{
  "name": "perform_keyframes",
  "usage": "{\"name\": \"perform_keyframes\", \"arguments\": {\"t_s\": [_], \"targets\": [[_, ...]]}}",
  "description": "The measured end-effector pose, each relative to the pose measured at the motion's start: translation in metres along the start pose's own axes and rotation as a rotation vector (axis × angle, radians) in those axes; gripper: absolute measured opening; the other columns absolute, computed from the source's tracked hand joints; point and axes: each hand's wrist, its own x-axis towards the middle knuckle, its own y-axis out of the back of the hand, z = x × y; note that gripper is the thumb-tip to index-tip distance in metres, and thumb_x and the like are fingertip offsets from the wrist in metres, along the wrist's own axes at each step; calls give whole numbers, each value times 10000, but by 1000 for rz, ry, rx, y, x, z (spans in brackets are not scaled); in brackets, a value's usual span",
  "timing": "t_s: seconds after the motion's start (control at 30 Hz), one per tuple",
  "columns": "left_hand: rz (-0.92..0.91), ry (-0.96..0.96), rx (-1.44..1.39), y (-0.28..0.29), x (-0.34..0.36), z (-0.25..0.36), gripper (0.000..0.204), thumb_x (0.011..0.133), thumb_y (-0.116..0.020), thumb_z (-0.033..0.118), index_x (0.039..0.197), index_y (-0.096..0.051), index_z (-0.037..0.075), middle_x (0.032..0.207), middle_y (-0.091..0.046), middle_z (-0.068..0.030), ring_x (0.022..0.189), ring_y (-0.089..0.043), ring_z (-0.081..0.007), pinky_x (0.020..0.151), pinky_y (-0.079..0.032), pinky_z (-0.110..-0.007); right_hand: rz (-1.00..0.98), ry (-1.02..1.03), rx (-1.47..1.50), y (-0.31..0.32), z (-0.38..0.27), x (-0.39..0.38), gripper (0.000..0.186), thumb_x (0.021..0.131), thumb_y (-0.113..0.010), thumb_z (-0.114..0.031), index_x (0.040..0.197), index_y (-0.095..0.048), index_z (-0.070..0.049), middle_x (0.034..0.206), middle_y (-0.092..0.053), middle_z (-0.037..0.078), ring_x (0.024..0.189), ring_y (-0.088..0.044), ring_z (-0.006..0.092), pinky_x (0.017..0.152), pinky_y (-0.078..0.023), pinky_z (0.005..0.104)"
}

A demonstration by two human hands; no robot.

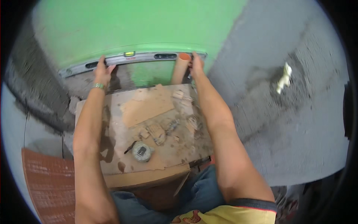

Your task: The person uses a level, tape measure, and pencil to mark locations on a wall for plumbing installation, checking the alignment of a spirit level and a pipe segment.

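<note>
A long silver spirit level (143, 56) lies against the green wall (141, 26), with a yellow vial near its middle. Its left end sits a little lower in the picture than its middle. My left hand (102, 73) grips the level left of the vial, thumb and fingers at its edge. Near the right end, my right hand (197, 65) is closed at the level, its fingertips partly hidden. Just left of that hand an orange pipe (180, 69) stands upright, its open top in front of the level.
Below my arms is a worn board (115, 156) bearing cardboard pieces (147, 106), scraps and a round tape measure (142, 151). A rough grey wall (257, 93) with a pale foam lump (285, 78) rises at the right. Reddish-brown tiles (48, 183) stand at the lower left.
</note>
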Motion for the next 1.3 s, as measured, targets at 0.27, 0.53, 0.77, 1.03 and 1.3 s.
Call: {"name": "perform_keyframes", "arguments": {"t_s": [0.27, 0.53, 0.77, 1.03, 1.3], "targets": [[-3, 61, 162, -60, -18, -44, 462, 863, -737, 262, 1154, -528, -29, 1106, -572, -204, 962, -638, -345, 739, -606, -418, 283, 113, 139, 23, -37, 3, 745, 704, -827, -404, 1101, -504, 137, 889, -597, 165, 652, -559, 218, 580, -471, 347], [15, 98, 197, -76, -30, -61, 501, 891, -702, 305, 1264, -479, 56, 1276, -465, -221, 1081, -594, -351, 869, -566, -482, 178, 86, -98, 13, -45, 12, 464, 751, -816, -338, 926, -589, 26, 824, -585, 95, 606, -507, 185, 544, -438, 339], [132, 28, 148, -72, -24, -53, 536, 882, -716, 246, 1278, -462, -11, 1303, -466, -269, 1134, -573, -376, 905, -555, -514, 102, 44, -48, 16, -48, 18, 851, 710, -827, -294, 1274, -415, 191, 1310, -511, 323, 1227, -526, 370, 1015, -424, 439], [51, -43, 235, -68, -31, -50, 499, 857, -739, 259, 1203, -503, -12, 1222, -523, -255, 1052, -611, -360, 879, -547, -490, 265, 152, -14, 4, -51, 6, 347, 716, -823, -255, 795, -600, 0, 704, -602, 82, 547, -525, 165, 494, -438, 318], [70, -33, 242, -78, -26, -58, 454, 834, -754, 259, 1131, -534, -4, 1105, -583, -234, 993, -636, -343, 817, -574, -473, 193, 110, -28, 19, -56, 16, 638, 682, -827, -291, 1052, -506, 117, 846, -618, 158, 620, -569, 213, 591, -495, 358]]}}
